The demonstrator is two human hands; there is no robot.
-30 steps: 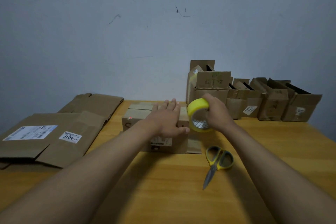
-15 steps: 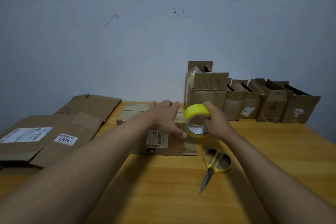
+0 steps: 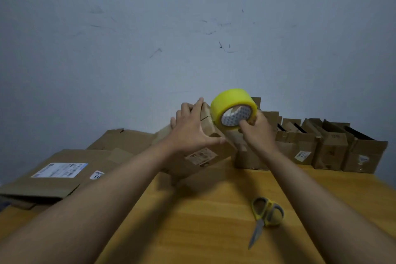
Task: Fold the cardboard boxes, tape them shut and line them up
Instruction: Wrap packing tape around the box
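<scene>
Head | left hand [image 3: 192,128] grips tilted cardboard box [image 3: 205,152] | right hand [image 3: 257,131] pinches glossy yellow tape roll [image 3: 232,109]

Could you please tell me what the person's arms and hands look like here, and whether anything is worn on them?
Both forearms are bare for as far as the head view shows, with no sleeve in view. The left hand and right hand have no gloves. No ring, watch, wristband or bracelet is visible on either hand or wrist. The fingernails look short and plain.
</scene>
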